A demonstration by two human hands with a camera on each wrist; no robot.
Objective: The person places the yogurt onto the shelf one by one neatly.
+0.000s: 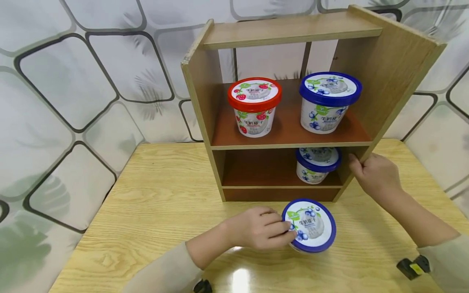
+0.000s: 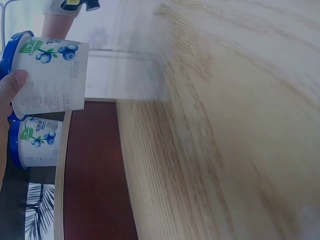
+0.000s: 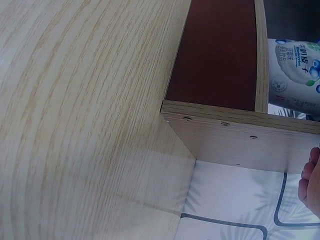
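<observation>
My left hand grips a white tub with a blue lid and blueberry print at its rim, in front of the small wooden shelf. In the left wrist view that tub hangs above the table, and the thumb lies on its lid edge. My right hand holds the front edge of the shelf's right side panel, its thumb on the inner side. Close by that thumb, another blueberry tub stands in the lower compartment.
On the shelf's upper board stand a strawberry tub with a red lid at left and a blueberry tub at right. The shelf rests on a light wooden table. A patterned wall covering rises behind.
</observation>
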